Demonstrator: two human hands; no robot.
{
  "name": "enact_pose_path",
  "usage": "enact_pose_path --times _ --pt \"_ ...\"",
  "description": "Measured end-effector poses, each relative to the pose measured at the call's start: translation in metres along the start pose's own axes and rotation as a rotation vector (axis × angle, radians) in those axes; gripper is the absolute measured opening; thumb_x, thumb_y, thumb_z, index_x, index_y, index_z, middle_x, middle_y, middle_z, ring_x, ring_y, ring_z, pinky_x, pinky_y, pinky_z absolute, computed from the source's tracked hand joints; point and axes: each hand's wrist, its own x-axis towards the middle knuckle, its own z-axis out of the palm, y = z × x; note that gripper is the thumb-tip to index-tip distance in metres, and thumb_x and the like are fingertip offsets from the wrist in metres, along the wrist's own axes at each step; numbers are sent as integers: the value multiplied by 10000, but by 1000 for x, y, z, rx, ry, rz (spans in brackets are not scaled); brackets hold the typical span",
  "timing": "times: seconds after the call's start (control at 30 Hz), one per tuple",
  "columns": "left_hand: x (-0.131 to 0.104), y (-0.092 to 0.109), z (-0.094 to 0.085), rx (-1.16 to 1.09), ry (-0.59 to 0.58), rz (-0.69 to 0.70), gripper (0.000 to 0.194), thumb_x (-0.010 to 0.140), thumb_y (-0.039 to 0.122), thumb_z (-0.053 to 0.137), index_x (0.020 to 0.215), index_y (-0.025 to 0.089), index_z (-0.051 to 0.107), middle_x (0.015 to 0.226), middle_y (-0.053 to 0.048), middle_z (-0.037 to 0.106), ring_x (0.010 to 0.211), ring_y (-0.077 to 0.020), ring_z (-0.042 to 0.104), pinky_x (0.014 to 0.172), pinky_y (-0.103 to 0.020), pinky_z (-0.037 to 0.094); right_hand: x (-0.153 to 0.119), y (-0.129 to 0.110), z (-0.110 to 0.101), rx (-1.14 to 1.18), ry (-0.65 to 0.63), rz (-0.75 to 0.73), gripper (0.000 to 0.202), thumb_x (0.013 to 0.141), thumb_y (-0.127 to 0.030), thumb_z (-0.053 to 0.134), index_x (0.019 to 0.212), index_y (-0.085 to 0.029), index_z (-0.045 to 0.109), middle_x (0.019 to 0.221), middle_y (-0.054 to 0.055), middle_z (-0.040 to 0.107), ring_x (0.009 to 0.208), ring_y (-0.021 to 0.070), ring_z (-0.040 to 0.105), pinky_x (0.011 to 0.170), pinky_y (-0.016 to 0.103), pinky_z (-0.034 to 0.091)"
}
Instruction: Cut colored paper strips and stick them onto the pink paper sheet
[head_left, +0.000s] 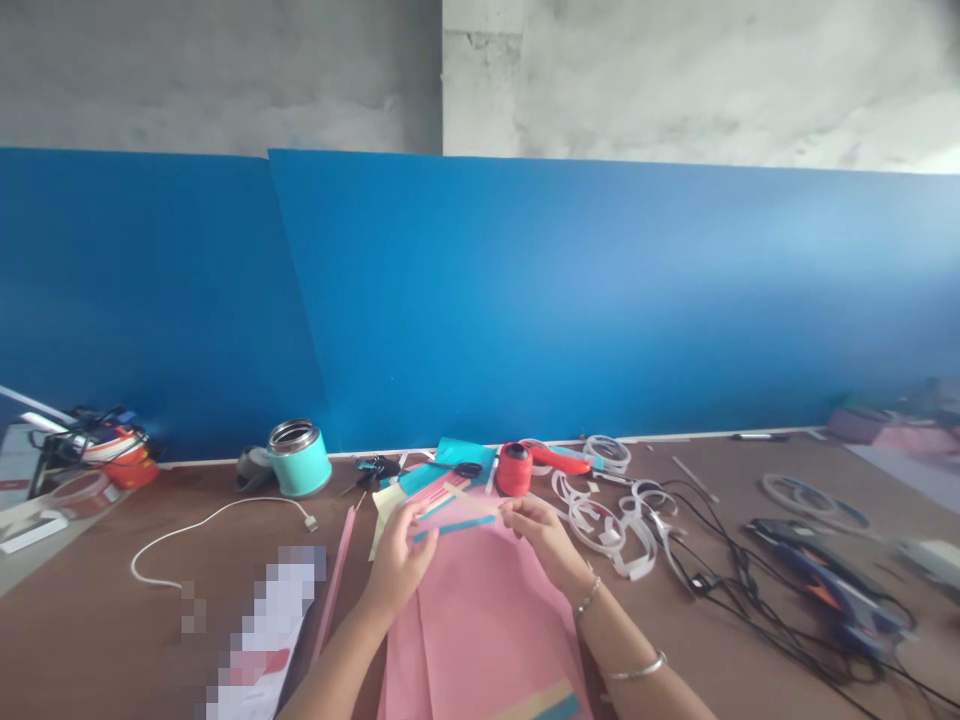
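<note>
My left hand point(403, 562) is closed, with thumb and fingers on the left end of a narrow blue paper strip point(461, 524). My right hand point(541, 530) pinches at the right end of the strips, where a cream strip point(480, 502) meets its fingertips. Both hands are just above large pink paper sheets point(487, 610). A cream and blue strip pair point(551, 702) lies on the near end of the pink paper. Beyond the hands are pink strips point(439, 492), turquoise paper point(457, 455) and black-handled scissors point(466, 469).
A red spool-like object point(514, 470) stands behind the right hand. White cable coils point(600, 525), black cords point(739, 580) and a dark blue tool point(840, 600) lie to the right. Left are a turquoise metal-lined container point(304, 465) and white USB cable point(225, 507). A blue partition point(525, 300) borders the table.
</note>
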Motion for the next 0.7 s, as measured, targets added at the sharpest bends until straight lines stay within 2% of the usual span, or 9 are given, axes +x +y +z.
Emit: enact_pose_path --times 0.07,0.13,0.23,0.3,0.4,0.53,0.7 --pt "1 6 -3 -169 5 -157 435 845 409 470 1222 193 497 1096 -95 606 976 -220 590 836 -348 477 -2 -2 1 5 -57 31 173 674 -331 674 700 -162 649 668 -1 567 622 115 448 589 236 340" --pt "1 12 -7 -272 -52 -224 465 873 475 404 1228 190 500 976 -64 639 887 -194 606 795 -313 474 -3 -3 4 -1 -99 70 165 657 -320 681 683 -160 651 641 -9 560 597 106 435 576 235 323" --pt "1 18 -10 -303 -117 -240 424 854 526 419 964 172 624 656 4 585 653 -158 564 655 -273 456 -4 -2 8 -36 -109 120 168 642 -319 686 692 -160 662 633 -13 563 577 99 421 553 231 297" --pt "1 19 -10 -307 -115 -246 386 803 531 504 765 166 622 569 24 528 570 -135 514 580 -246 423 -4 0 9 -67 -96 144 176 642 -324 683 714 -164 668 632 -16 564 561 94 406 531 228 274" --pt "2 14 -10 -305 -84 -267 344 753 499 578 671 165 594 555 24 522 541 -122 494 537 -222 390 -3 5 9 -104 -93 157 191 650 -331 672 743 -163 672 635 -16 565 543 87 389 513 225 255" --pt "5 7 -16 -244 -59 -270 378 763 521 541 691 159 622 577 2 555 556 -138 510 520 -219 373 1 13 7 -137 -68 135 218 674 -362 647 733 -153 653 597 -24 534 514 80 366 492 222 240" --pt "7 5 -26 -108 -90 -257 392 790 508 475 659 165 615 558 8 556 556 -144 515 541 -231 373 8 26 3 -285 105 24 299 698 -432 610 597 -158 548 525 -35 469 494 86 368 476 225 270"
